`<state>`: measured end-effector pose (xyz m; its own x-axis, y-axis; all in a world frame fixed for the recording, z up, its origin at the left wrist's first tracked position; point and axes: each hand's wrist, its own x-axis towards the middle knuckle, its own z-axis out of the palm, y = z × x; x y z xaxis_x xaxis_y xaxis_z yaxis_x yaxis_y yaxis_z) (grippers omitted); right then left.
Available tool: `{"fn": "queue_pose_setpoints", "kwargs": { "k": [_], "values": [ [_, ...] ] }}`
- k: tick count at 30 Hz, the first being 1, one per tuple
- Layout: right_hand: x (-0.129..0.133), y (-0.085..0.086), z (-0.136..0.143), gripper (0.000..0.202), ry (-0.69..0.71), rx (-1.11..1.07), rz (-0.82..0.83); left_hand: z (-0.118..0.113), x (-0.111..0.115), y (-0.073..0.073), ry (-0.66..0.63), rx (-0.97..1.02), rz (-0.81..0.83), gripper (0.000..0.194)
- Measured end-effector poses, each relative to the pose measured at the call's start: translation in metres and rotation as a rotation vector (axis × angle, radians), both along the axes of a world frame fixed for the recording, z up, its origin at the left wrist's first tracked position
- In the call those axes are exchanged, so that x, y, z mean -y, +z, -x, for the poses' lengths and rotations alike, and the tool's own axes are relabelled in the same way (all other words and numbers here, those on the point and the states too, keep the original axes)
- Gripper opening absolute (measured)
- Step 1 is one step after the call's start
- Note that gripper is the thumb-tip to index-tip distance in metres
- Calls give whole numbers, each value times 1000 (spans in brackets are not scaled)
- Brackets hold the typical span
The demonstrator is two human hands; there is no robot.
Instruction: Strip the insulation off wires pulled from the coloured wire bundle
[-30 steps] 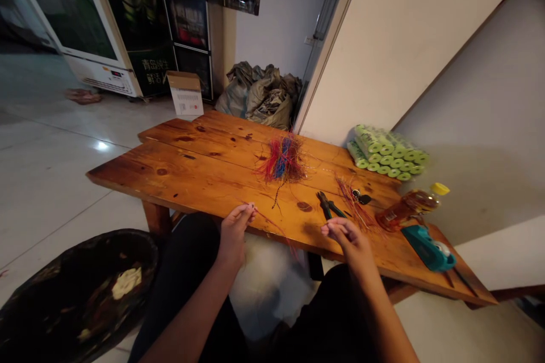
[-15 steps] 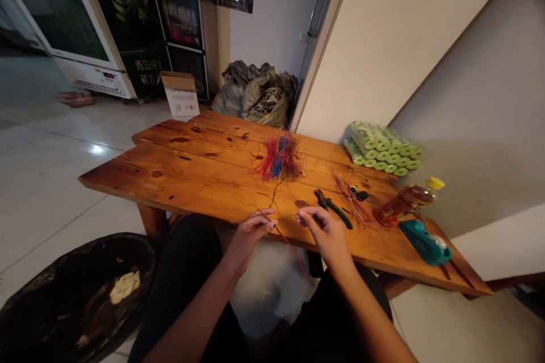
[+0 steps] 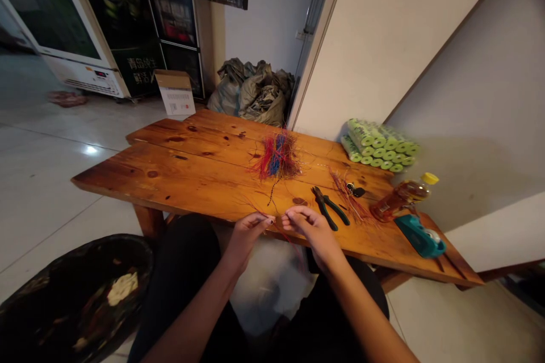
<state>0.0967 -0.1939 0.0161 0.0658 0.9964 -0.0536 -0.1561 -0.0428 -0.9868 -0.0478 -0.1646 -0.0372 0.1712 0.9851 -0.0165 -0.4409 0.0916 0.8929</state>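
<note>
Thin red wires [image 3: 290, 243] run through the pinched fingers of my left hand [image 3: 251, 232] at the table's near edge. Just to the right, my right hand [image 3: 307, 227] is closed, thumb against fingertips, close to the left fingertips; what it pinches is too small to make out. Beyond the hands lies a pile of red and blue wires [image 3: 276, 156], with a dark twisted cord [image 3: 273, 191] on its near side. Green-handled pliers [image 3: 330, 207] rest right of my right hand, beside a loose bundle of reddish wires [image 3: 351, 199].
On the wooden table [image 3: 200, 176] are black keys [image 3: 358, 191], a bottle with a yellow cap [image 3: 402, 198], a teal tape dispenser [image 3: 419, 236] and stacked green rolls [image 3: 381, 144]. A black-lined bin [image 3: 76, 295] stands on the floor at the lower left.
My right hand has moved left, closer to my left hand. The pliers' handles are now spread wider. The whole view has shifted slightly.
</note>
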Motion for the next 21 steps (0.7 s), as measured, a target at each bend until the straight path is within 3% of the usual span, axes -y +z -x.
{"fn": "queue_pose_setpoints", "kwargs": {
  "k": [5,10,15,21],
  "values": [
    [3,-7,7,21,-30,-152,72,-1,3,-1,25,20,-6,5],
    [-1,-20,12,22,19,-30,-4,-4,6,0,-1,44,-3,7],
    [-4,-23,16,21,-81,42,-65,-6,6,1,24,20,11,9],
    [-2,-29,19,20,-156,-122,7,-6,5,-2,25,-4,50,12]
  ]
}}
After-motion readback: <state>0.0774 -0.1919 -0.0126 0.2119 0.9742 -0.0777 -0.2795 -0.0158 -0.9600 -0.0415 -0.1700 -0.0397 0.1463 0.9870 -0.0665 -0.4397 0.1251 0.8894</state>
